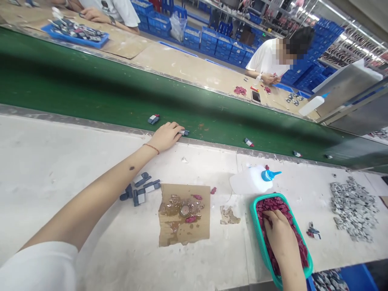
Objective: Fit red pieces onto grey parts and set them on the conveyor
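Observation:
My left hand (pixel 166 136) reaches onto the near edge of the green belt, its fingers closed around a small grey-and-white plastic part (pixel 184 132). My right hand (pixel 277 228) is down in a green basket (pixel 264 254) heaped with small dark red pieces (pixel 276 201). Its fingers are bent together among them, and what they pinch is hidden. Left of the basket lies a cardboard piece (pixel 198 236) with wet, glossy glue, a round cap-like thing (pixel 184 210) and a few red pieces. Several dark grey parts (pixel 140 197) lie loose beside the cardboard.
A white squeeze bottle (pixel 250 180) with a blue nozzle lies behind the basket. Grey pieces (pixel 353 206) form a pile at right. More parts, one a grey-and-red part (pixel 153 119), rest on the green belt (pixel 121 107). Across it, a person (pixel 273 60) handles small pieces; another's hand (pixel 95 15) shows.

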{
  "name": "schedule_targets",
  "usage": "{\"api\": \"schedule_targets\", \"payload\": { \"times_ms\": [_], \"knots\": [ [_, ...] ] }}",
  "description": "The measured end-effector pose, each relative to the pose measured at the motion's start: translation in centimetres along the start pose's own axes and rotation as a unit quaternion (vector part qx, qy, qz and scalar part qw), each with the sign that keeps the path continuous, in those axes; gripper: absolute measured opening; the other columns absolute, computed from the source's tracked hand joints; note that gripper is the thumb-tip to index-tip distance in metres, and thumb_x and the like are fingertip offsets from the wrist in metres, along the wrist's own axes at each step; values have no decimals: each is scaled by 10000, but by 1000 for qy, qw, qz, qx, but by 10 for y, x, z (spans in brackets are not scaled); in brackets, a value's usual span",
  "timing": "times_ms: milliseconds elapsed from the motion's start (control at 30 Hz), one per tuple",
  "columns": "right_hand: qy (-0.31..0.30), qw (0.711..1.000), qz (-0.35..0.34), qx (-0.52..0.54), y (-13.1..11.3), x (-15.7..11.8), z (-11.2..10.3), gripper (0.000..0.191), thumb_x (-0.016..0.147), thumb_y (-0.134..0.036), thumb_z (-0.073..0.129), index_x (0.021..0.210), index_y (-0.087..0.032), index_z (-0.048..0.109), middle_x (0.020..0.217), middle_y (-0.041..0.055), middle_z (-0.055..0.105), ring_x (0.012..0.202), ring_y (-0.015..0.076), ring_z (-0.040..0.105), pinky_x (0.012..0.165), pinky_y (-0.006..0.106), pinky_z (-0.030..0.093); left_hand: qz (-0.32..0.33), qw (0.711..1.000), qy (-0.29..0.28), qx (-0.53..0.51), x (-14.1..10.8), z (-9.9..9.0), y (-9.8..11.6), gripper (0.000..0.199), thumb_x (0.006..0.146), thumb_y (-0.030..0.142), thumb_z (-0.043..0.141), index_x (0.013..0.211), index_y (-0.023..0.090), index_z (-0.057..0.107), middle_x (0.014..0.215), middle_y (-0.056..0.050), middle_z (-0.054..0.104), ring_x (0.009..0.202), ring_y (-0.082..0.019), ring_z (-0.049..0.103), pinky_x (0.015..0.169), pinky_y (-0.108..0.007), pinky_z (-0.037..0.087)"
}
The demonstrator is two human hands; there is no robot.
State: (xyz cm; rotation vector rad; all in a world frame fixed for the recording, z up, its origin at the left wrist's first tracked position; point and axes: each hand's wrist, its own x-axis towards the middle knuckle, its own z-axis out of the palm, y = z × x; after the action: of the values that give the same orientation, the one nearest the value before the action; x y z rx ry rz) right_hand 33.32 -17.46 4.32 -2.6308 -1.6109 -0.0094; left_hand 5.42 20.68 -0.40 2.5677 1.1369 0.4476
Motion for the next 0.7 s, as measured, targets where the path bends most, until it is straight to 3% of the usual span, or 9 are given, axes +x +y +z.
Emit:
{"api": "schedule_targets", "payload": {
  "times_ms": [133,300,433,533,633,700],
  "knots": [
    [5,999,-17,46,6,2,-3,281,897,-236,425,779,-219,679,847,99,686,764,256,660,658,361,506,-10,1000,6,-29,11,3,9,335,887,287,457,1126,132,633,1205,-183,598,1128,-364,522,996,-488,397],
    [15,999,-14,37,15,1,-2,250,869,-238,455,897,-210,702,928,112,710,861,279,677,740,394,530,-31,994,24,-97,17,4,22,309,888,244,431,1090,123,632,1148,-178,619,1130,-348,534,1020,-481,385],
    [-8,999,-11,33,12,5,-4,273,866,-211,426,831,-196,697,862,120,695,738,259,671,649,373,514,-66,979,52,-183,8,5,32,373,942,255,299,1119,108,592,1098,-170,652,1073,-302,578,980,-448,428],
    [-10,999,-5,44,8,10,-8,291,892,-295,416,782,-213,673,779,97,669,663,253,643,579,363,476,-90,961,55,-254,-12,2,42,418,958,289,230,1102,111,580,961,-127,690,869,-231,633,812,-358,511],
    [10,993,8,115,4,13,-15,311,887,-446,463,764,-229,648,729,71,657,603,235,605,562,360,473,-122,923,35,-363,-45,-5,55,415,946,394,290,1021,125,598,874,-93,688,698,-180,609,654,-296,510],
    [20,977,39,209,-1,12,-20,320,845,-521,547,780,-226,651,743,68,678,615,227,614,580,353,503,-160,868,2,-469,-71,-13,64,390,909,463,408,983,141,615,854,-73,674,657,-158,577,625,-283,492]
  ]
}}
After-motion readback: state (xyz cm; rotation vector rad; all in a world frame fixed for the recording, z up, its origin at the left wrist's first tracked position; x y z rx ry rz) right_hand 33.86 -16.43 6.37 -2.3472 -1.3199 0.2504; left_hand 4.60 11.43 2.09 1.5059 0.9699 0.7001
